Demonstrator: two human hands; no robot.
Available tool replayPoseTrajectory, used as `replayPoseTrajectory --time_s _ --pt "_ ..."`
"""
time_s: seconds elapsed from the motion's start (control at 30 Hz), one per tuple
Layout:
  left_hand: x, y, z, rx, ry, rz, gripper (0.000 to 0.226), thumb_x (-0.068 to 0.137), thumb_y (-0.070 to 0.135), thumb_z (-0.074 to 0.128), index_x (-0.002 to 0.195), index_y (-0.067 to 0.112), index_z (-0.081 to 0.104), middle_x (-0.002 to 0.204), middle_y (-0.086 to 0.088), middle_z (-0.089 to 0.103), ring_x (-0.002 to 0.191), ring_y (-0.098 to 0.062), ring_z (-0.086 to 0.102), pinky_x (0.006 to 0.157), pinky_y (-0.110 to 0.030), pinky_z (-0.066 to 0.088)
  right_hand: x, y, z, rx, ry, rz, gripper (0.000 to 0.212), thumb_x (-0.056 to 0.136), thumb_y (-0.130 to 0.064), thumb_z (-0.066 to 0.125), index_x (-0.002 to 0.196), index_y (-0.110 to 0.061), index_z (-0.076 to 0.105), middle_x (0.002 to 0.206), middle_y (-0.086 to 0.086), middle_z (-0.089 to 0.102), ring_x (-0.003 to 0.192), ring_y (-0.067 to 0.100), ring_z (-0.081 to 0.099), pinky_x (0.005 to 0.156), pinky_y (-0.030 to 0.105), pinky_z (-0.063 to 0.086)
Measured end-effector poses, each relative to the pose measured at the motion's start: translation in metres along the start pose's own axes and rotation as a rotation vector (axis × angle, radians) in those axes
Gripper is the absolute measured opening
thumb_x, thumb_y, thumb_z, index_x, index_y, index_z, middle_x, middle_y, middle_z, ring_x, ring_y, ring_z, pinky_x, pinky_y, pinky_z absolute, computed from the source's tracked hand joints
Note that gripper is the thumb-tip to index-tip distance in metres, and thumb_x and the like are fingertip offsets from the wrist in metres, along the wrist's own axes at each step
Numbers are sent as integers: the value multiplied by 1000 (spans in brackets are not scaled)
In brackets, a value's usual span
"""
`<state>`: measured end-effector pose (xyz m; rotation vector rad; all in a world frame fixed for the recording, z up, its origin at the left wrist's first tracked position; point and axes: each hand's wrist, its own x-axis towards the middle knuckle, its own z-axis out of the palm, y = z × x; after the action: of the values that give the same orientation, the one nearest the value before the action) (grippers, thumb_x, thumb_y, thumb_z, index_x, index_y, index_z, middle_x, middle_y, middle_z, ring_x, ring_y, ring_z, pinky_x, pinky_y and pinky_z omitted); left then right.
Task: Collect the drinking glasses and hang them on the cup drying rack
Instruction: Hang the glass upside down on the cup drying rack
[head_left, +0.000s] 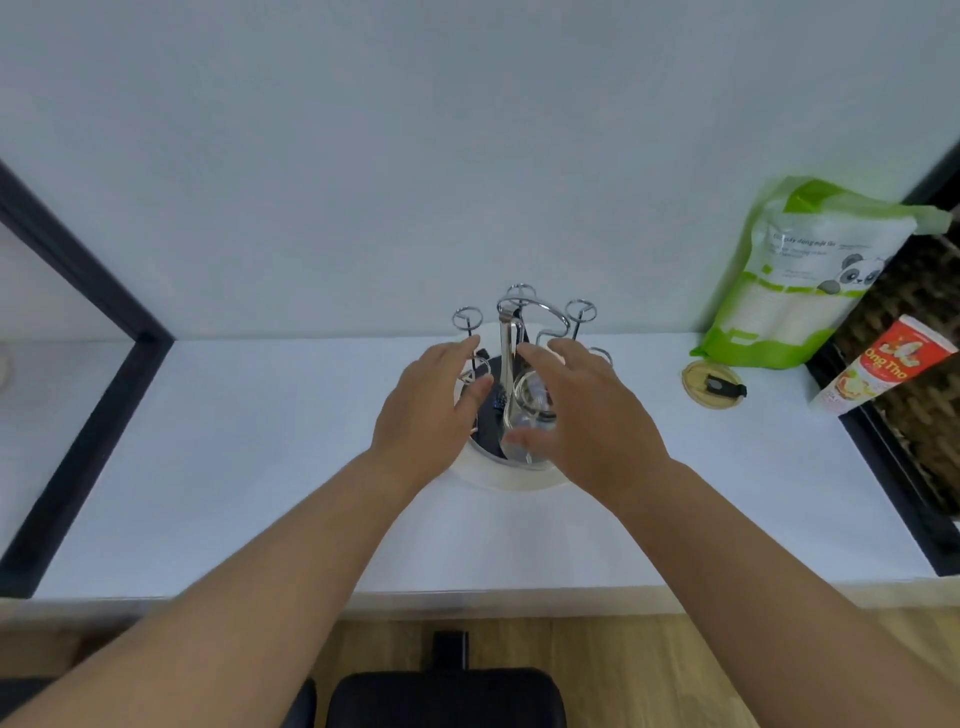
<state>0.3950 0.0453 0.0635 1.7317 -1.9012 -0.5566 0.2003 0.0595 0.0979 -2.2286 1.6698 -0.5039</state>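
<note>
So the cup drying rack sits in the middle of the white bench, right up near the wall. It's a chrome wire thing with looped pegs sticking up, standing in a round white tray with a dark centre. There's one clear drinking glass on the near side of the rack, inside the tray's ring, tilted against the wire, and it looks mouth-down on a peg but the glass is see-through and blurry so I can't swear to that. The tray doesn't seem to hold anything else I can make out.

Both hands are over the rack. The left hand is on the rack's left side, grip spread with fingers loose, fingertips at the wire pegs; hard to say if it's actually touching them. The right hand is on the rack's right side, just above the glass, grip also spread wide, not pinching anything that I can see.

Off to the right of the rack: a round wooden lid lying flat, a green and white pouch with a panda leaning on the wall, and beyond that a red and white carton.
</note>
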Motion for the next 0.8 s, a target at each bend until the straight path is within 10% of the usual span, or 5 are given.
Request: replayPoseTrajectory --time_s 0.3,0.6,0.8 --pt "4 66 -109 -125 128 13 36 105 43 49 132 28 67 134 14 64 124 -6 56 108 -35 44 17 -51 -97 -18 1 -22 97 77 -47 89 159 -32 38 146 3 50 132 27 51 99 42 50" --pt "-51 137 -295 -129 158 39 31 105 47 46 121 36 71 118 28 67 104 25 51 89 -9 38 -1 -178 -246 220 121 -134 55 96 -46 71 147 -35 54 128 -5 64 110 13 63 91 25 41" --pt "-133 168 -425 -46 237 4 35 105 45 49 122 27 73 116 20 72 113 2 63 101 -24 47 -36 -288 -317 390 143 -239 40 96 -43 70 135 -33 65 107 -8 71 99 10 69 75 8 40"
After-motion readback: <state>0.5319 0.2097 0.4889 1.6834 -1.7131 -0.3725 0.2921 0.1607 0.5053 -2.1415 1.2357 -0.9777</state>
